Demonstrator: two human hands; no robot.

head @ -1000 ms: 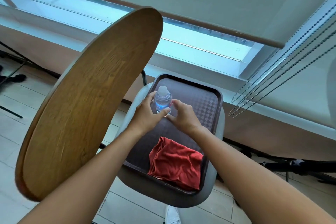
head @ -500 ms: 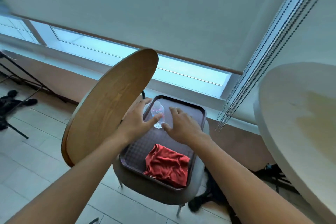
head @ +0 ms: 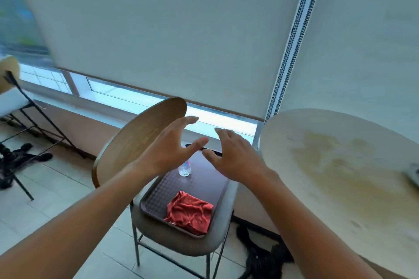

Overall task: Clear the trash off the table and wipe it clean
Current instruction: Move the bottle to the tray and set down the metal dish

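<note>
Pale roller blinds [head: 181,29] cover most of the window behind, with a bright strip of glass left showing along the bottom and bead chains [head: 292,41] hanging down between two of them. In front of that, both bare hands are raised side by side over a chair, holding nothing: the left hand [head: 169,150] has its fingers spread and loosely arched with the thumb stretched toward the right, and the right hand [head: 235,156] mirrors it, palm down, fingers relaxed and slightly bent. A small gap separates the two thumbs. Below and between them, a small clear plastic bottle [head: 185,169] stands upright on a dark brown tray [head: 158,192], its top hidden by the left thumb. Nearer the front end of the same tray lies a crumpled red cloth [head: 189,212], well apart from the bottle. The tray rests on the grey padded seat [head: 181,244] of the chair, whose rounded wooden back [head: 136,142] rises to the left of the hands. To the right, a round pale table [head: 340,176] carries a wide yellowish stain across its top, and a small grey object [head: 413,174] sits at its far right edge, too cut off to identify. Light floor tiles [head: 56,188] stretch beneath, with another chair's black metal legs [head: 29,120] at far left.
</note>
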